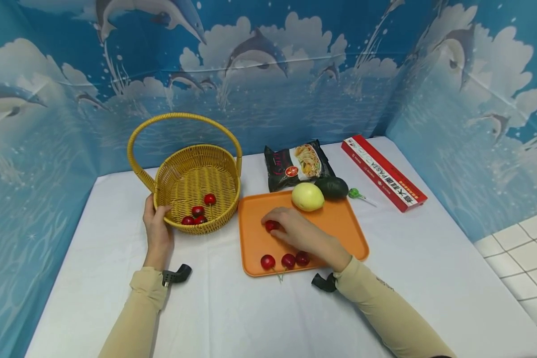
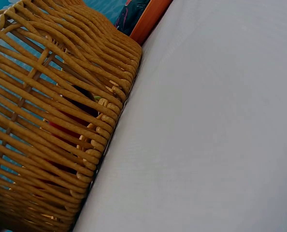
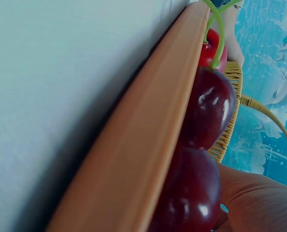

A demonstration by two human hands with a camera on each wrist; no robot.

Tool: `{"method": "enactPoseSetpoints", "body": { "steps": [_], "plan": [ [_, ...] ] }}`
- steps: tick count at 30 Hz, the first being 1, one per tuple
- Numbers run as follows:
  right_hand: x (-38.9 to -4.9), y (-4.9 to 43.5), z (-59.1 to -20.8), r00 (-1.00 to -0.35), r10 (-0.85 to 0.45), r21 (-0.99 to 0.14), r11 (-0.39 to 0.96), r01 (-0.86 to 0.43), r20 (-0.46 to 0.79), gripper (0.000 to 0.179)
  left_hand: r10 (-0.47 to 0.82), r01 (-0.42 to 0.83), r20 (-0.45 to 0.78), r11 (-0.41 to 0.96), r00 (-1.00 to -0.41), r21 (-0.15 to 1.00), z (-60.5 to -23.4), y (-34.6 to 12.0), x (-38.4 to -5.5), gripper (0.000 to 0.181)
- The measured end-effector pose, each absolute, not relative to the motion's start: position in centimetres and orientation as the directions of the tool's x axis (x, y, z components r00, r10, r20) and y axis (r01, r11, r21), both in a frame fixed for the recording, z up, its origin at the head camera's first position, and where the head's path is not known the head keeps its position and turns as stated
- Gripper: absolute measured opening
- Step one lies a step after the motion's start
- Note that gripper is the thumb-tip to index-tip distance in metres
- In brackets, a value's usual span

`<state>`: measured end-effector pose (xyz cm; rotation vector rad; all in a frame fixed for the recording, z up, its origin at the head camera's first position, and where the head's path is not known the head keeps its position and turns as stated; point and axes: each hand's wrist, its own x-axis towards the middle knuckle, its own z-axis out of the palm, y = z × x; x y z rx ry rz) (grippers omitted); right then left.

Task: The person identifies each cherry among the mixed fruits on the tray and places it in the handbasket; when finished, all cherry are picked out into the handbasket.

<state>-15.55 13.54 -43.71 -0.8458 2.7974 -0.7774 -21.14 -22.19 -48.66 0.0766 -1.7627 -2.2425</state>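
My left hand (image 1: pixel 157 226) grips the near left rim of a yellow wicker basket (image 1: pixel 225 226), thumb over the edge and fingers outside. Several red cherries (image 1: pixel 210 199) lie in the bottom of the basket. Above the orange tray (image 1: pixel 255 248), my right hand (image 1: pixel 297 229) pinches a red cherry (image 1: pixel 271 225) between thumb and fingers. Three more cherries (image 1: pixel 267 262) sit along the tray's near edge, some with green stems hanging over it. The right wrist view shows dark cherries (image 3: pixel 208 108) close up behind the tray wall, and part of my right hand at lower right.
A yellow lemon-like fruit (image 1: pixel 308 197) and a dark green avocado-like fruit (image 1: pixel 332 188) sit at the tray's far right. Behind are a black food packet (image 1: pixel 297 164) and a red pasta box (image 1: pixel 385 174). A green lollipop (image 1: pixel 354 193) lies beside the tray.
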Motion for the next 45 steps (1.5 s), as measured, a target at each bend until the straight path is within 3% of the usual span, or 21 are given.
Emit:
{"method": "enactPoseSetpoints", "body": {
  "steps": [12, 22, 33, 45],
  "plan": [
    [-16.5, 13.0, -41.9, -0.836, -0.541, -0.503, 0.698, -0.509, 0.095, 0.036, -0.272, 0.188, 0.122, -0.231, -0.954, 0.955, -48.9, -22.0, -21.2, 0.062],
    [-18.3, 9.9, -38.5, -0.814, -0.505, -0.59, 0.576, -0.566, 0.287, 0.037, -0.26, 0.206, 0.141, -0.242, -0.955, 0.948, -48.8, -22.1, -21.3, 0.062],
    [-20.2, 5.6, -37.2, -0.77, -0.574, -0.562, 0.553, -0.615, 0.278, 0.041, -0.27, 0.198, 0.132, -0.236, -0.954, 0.951, -48.8, -22.3, -21.2, 0.062],
    [-19.1, 8.5, -38.1, -0.786, -0.542, -0.535, 0.588, -0.607, 0.296, 0.039, -0.26, 0.196, 0.136, -0.218, -0.956, 0.956, -48.8, -22.2, -21.3, 0.063]
  ]
}}
